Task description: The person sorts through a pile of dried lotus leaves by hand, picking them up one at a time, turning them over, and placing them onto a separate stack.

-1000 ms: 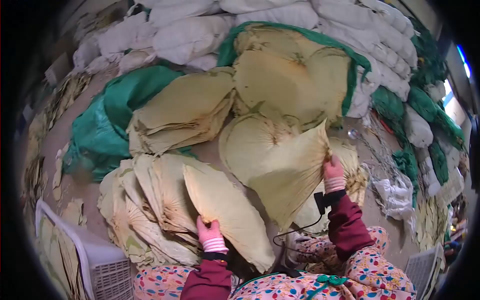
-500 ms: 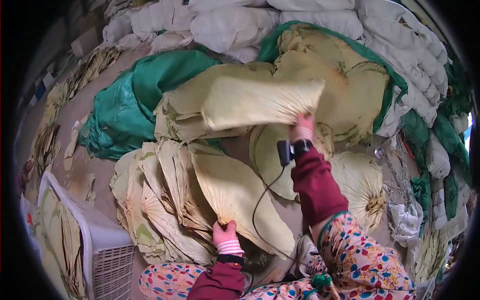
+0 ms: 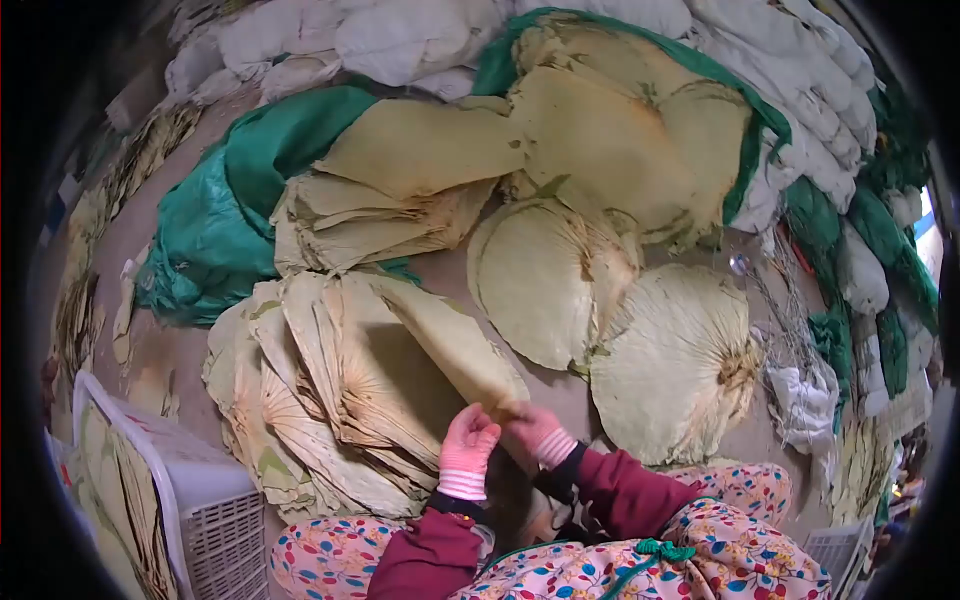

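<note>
A pale dried lotus leaf (image 3: 455,345) stands tilted in front of me, its lower end gathered between both hands. My left hand (image 3: 470,448) is closed in a pinch by the leaf's near edge. Right beside it, my right hand (image 3: 537,430) is closed on the same leaf's lower right tip. My fingers partly hide that end. To the left, and partly under the held leaf, lies a fanned pile of folded dried leaves (image 3: 300,385) with brown, wrinkled bases.
Round leaf stacks (image 3: 670,360) lie on the right floor. Behind are a folded bundle (image 3: 350,225), a large leaf heap (image 3: 610,140) and green sacking (image 3: 225,205). A white plastic basket (image 3: 220,540) holding leaves stands at the left; white sacks (image 3: 400,40) line the back.
My right hand has come down from the far bundle to beside my left hand. The folded leaf it held up now lies on that bundle. The view has shifted slightly.
</note>
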Available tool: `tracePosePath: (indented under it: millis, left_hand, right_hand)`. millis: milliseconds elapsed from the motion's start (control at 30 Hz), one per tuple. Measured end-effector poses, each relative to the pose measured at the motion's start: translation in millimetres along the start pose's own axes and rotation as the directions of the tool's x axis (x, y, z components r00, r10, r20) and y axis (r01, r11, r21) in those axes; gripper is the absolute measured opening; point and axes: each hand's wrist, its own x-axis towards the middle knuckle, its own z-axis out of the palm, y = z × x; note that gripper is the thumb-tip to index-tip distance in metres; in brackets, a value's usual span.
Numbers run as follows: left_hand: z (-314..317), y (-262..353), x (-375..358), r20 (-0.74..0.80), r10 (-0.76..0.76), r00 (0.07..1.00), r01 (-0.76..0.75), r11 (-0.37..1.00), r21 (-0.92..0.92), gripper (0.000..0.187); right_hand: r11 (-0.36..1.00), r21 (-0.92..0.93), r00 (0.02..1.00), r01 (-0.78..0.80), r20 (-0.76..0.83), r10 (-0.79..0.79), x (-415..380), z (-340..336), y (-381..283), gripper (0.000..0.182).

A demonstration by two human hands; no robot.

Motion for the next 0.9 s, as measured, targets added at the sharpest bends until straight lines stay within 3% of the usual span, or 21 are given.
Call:
tracePosePath:
  millis: [33, 67, 100, 200, 300, 333, 367, 400, 433, 533, 567, 633, 700, 733, 767, 833, 867, 900]
  left_hand:
    - [5.1, -1.0, -3.6, 0.051, -0.021, 0.998, 0.019, 0.999, 0.043, 0.045]
    - [9.6, 1.2, -6.6, 0.072, -0.079, 0.994, 0.075, 0.995, 0.063, 0.051]
    - [11.5, -1.1, -6.3, 0.051, -0.068, 0.996, 0.063, 0.992, 0.109, 0.054]
    - [24.4, 2.5, -9.1, 0.008, -0.040, 0.999, 0.039, 0.985, 0.168, 0.069]
    - [32.8, -9.0, -10.2, 0.249, 0.183, 0.951, -0.247, 0.935, 0.254, 0.078]
    - [31.9, -6.3, -13.5, 0.285, 0.165, 0.944, -0.296, 0.807, 0.511, 0.087]
    - [34.3, -0.2, -20.5, 0.235, 0.149, 0.961, -0.276, 0.609, 0.744, 0.090]
    - [33.2, -0.8, -22.0, 0.218, 0.211, 0.953, -0.302, 0.590, 0.749, 0.083]
    - [31.2, -1.3, -22.3, 0.204, 0.274, 0.940, -0.329, 0.569, 0.754, 0.076]
    - [19.6, 5.2, -20.5, -0.067, 0.096, 0.993, -0.014, 0.665, 0.746, 0.048]
    - [0.5, -19.4, -10.2, -0.090, 0.220, 0.971, -0.069, 0.623, 0.780, 0.034]
    - [-15.3, -23.0, -6.3, -0.275, 0.162, 0.948, -0.001, 0.863, 0.505, 0.031]
    - [-13.5, -7.2, -7.9, -0.425, 0.190, 0.885, 0.035, 0.883, 0.467, 0.027]
    - [-4.7, 0.2, -10.7, -0.407, 0.218, 0.887, -0.047, 0.919, 0.391, 0.028]
    - [7.2, 12.0, -16.1, -0.389, 0.247, 0.887, -0.126, 0.942, 0.310, 0.029]
    - [17.3, 29.0, -27.4, -0.300, 0.130, 0.945, 0.099, 0.761, 0.642, 0.035]
    - [27.5, 32.6, -33.3, -0.300, 0.002, 0.954, 0.201, 0.737, 0.645, 0.036]
    - [18.1, 1.6, -28.1, -0.160, 0.189, 0.969, 0.055, 0.464, 0.884, 0.034]
  right_hand:
    - [0.976, 0.112, 0.977, -0.187, -0.087, 0.197, -0.2, -18.3, 3.1, 0.033]
    - [0.983, 0.092, 0.982, -0.159, -0.091, 0.167, -6.6, -38.3, -13.7, 0.036]
    - [0.975, 0.219, 0.987, 0.046, -0.159, -0.011, -11.4, -46.4, -16.4, 0.036]
    - [0.939, 0.305, 0.986, 0.162, -0.087, -0.142, -18.2, -61.8, -10.1, 0.039]
    - [0.939, 0.327, 0.993, 0.105, 0.025, -0.119, -39.5, -52.2, -25.3, 0.042]
    - [0.941, 0.336, 0.994, 0.041, 0.084, -0.074, -46.9, -49.2, -37.7, 0.042]
    - [0.940, 0.342, 0.989, -0.023, 0.143, -0.028, -51.1, -45.6, -44.0, 0.042]
    - [0.924, 0.383, 0.995, -0.008, 0.095, -0.031, -52.5, -37.2, -37.7, 0.045]
    - [0.960, 0.264, 0.995, 0.089, 0.029, -0.100, -51.6, -34.7, -35.4, 0.045]
    - [0.940, -0.149, 0.940, 0.307, -0.108, -0.324, -49.3, -46.1, -31.6, 0.046]
    - [0.971, -0.161, 0.955, 0.178, -0.208, -0.210, -44.4, -56.6, -33.0, 0.042]
    - [0.986, -0.145, 0.916, -0.083, -0.402, 0.018, -30.9, -76.1, -35.4, 0.036]
    - [0.976, 0.105, 0.847, 0.189, -0.521, -0.108, -22.2, -85.1, -21.4, 0.029]
    - [0.919, 0.213, 0.795, 0.333, -0.588, -0.152, -19.6, -87.2, -18.1, 0.026]
    - [0.904, 0.190, 0.831, 0.384, -0.498, -0.249, -26.1, -82.8, -31.0, 0.024]
    - [0.860, 0.162, 0.855, 0.483, -0.297, -0.425, -43.4, -63.1, -53.1, 0.022]
    - [0.908, 0.079, 0.901, 0.411, -0.185, -0.392, -41.7, -50.7, -37.3, 0.026]
    - [0.939, -0.014, 0.936, 0.343, -0.073, -0.344, -40.3, -36.5, -20.7, 0.031]
